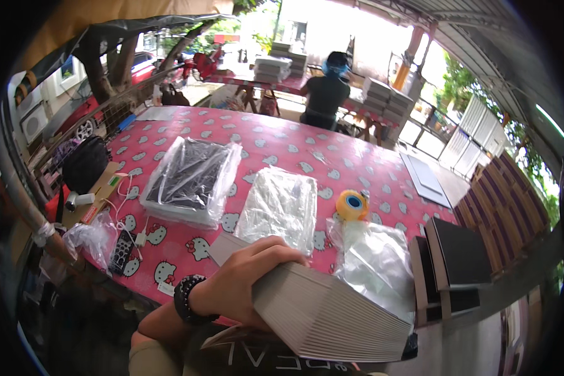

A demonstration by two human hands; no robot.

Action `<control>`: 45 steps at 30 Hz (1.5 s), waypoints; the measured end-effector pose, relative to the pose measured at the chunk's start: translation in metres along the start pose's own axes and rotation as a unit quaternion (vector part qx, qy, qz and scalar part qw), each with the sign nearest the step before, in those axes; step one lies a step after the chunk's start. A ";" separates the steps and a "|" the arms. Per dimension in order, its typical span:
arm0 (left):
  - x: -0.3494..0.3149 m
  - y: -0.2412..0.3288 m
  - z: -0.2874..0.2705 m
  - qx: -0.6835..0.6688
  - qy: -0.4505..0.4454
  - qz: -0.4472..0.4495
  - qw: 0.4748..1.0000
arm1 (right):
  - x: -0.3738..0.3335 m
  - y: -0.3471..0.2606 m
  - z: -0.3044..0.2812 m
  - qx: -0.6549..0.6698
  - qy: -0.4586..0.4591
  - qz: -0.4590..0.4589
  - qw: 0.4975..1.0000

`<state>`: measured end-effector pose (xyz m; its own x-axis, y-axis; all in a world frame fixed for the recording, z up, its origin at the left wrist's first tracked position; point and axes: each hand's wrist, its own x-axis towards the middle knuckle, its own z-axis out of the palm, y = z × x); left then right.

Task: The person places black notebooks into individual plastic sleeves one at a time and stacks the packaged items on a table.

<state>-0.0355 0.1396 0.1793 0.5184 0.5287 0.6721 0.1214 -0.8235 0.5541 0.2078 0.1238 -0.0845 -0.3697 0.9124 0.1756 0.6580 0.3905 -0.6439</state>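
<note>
My left hand (247, 276), with a dark beaded bracelet on its wrist, reaches in from the lower left. Its fingers are bent over the top end of a thick stack of grey boards (338, 313), whose many edges fan out toward the lower right. Past the knuckles, a flat grey piece (224, 248) lies on the table. Just beyond the hand is a pile of clear plastic bags (277, 210). More clear plastic (377, 260) lies right of it, beside a roll of yellow tape (353, 205). No part of my right hand shows.
A pink patterned cloth covers the table (282, 141). On it are a plastic-wrapped black package (193, 178), a power strip (121, 252) and white cables. Black-covered boxes (460, 254) stand at right, before a striped brown stack (504, 213). Another person (328, 94) sits beyond the table.
</note>
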 end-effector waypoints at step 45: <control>-0.302 -0.074 0.065 -0.310 0.522 -0.631 0.484 | 0.178 0.052 -0.025 0.232 -0.231 0.175 0.928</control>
<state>-0.1463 0.0275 -0.0967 -0.3864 0.6127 -0.6894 -0.6599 0.3385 0.6707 0.1932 0.3094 -0.0679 -0.4983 0.7821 -0.3742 0.4763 -0.1137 -0.8719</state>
